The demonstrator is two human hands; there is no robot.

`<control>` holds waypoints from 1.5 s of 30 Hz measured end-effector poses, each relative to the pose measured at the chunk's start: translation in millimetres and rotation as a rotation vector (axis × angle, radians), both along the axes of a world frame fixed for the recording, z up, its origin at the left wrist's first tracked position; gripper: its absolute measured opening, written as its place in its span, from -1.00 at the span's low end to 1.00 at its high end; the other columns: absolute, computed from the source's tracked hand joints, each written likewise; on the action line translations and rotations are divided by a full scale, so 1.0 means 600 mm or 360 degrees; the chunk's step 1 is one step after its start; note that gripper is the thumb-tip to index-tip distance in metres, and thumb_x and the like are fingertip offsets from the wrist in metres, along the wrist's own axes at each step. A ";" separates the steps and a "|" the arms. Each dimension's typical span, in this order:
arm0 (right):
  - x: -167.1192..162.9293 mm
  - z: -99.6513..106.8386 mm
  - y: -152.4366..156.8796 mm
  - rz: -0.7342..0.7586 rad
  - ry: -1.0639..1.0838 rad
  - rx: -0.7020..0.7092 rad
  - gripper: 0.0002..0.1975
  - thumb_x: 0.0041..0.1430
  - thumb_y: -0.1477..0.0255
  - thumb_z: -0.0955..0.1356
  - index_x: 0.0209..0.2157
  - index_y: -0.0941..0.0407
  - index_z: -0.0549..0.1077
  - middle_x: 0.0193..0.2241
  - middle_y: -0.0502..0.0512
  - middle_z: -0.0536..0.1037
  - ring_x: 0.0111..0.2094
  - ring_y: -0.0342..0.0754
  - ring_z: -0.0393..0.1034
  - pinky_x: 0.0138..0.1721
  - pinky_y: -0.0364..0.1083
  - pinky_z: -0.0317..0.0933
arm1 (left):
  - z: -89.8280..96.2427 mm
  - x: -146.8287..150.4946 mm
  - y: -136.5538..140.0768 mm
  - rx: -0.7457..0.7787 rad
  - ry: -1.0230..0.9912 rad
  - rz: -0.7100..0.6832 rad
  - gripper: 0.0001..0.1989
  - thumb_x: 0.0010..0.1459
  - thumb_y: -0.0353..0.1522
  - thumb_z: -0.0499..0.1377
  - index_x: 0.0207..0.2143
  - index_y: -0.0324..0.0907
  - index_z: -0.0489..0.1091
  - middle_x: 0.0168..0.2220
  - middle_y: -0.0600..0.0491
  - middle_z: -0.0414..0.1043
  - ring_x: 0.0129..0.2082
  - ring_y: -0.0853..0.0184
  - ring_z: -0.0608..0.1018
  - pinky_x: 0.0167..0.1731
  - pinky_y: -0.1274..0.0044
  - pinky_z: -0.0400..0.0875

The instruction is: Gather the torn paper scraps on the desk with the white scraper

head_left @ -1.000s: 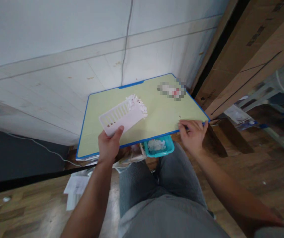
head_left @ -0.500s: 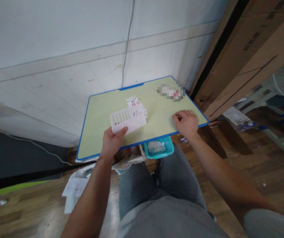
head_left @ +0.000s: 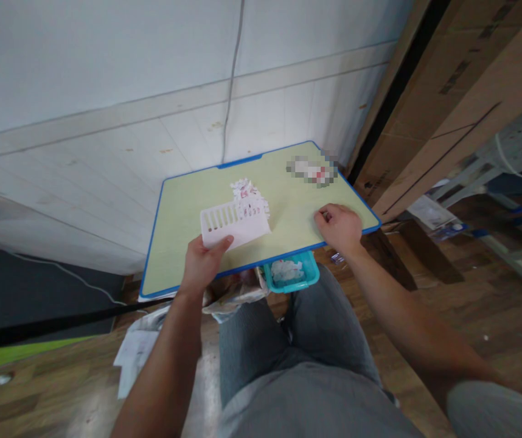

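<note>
My left hand [head_left: 202, 263] is closed on the near left corner of a white slotted plastic basket [head_left: 247, 234], with the thumb over its front wall. The basket is held over the front left part of a pale green tabletop [head_left: 183, 207] with a blue rim. Small white paper scraps [head_left: 244, 188], some with reddish marks, lie heaped behind and against the basket's right half. To the right, my right hand [head_left: 339, 226] rests on the tabletop near the front edge, fingers curled in. Whether anything is inside those fingers I cannot make out.
A blurred-out whitish and red item [head_left: 313, 171] lies at the table's back right. Below the front edge, a turquoise bin [head_left: 309, 277] holds whitish scraps beside an open bag [head_left: 238, 298]. A white wall [head_left: 106, 170] stands behind; tall cardboard [head_left: 425, 115] is at right.
The basket has turned very slightly in my left hand, and more of its slots show by the scraps. My right hand stays in place, fingers still curled.
</note>
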State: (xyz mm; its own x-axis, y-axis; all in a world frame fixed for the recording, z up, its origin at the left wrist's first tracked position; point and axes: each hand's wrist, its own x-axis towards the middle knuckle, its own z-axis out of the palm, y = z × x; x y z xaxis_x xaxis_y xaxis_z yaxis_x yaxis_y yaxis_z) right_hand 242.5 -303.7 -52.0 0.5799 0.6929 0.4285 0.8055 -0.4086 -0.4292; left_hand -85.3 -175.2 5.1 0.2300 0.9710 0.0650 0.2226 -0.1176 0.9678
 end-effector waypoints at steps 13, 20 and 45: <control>-0.005 0.001 -0.001 -0.0032 0.0000 -0.0024 -0.72 0.37 0.30 0.36 -0.24 0.10 0.71 -0.30 0.26 0.73 -0.22 0.19 0.56 -0.14 0.05 0.29 | -0.010 0.026 0.022 0.0031 -0.0044 0.0109 -0.58 -0.03 -0.20 0.50 -0.13 -0.25 0.74 -0.03 -0.18 0.80 0.02 -0.07 0.81 0.12 0.19 0.72; -0.003 0.000 -0.003 -0.0013 -0.0013 -0.0007 -0.72 0.37 0.31 0.36 -0.23 0.10 0.72 -0.31 0.26 0.73 -0.23 0.19 0.57 -0.15 0.06 0.28 | 0.000 0.014 0.013 0.0005 0.0012 -0.0130 -0.52 -0.07 -0.14 0.60 -0.14 -0.22 0.74 -0.04 -0.19 0.80 0.03 -0.11 0.80 0.13 0.14 0.72; -0.004 0.000 -0.005 -0.0004 -0.0014 0.0012 -0.72 0.38 0.29 0.35 -0.27 0.07 0.70 -0.31 0.24 0.73 -0.22 0.19 0.55 -0.13 0.06 0.30 | -0.011 0.044 0.022 0.0102 -0.0037 0.0212 -0.62 0.07 -0.25 0.44 -0.09 -0.27 0.73 -0.02 -0.18 0.80 0.03 -0.04 0.80 0.09 0.25 0.72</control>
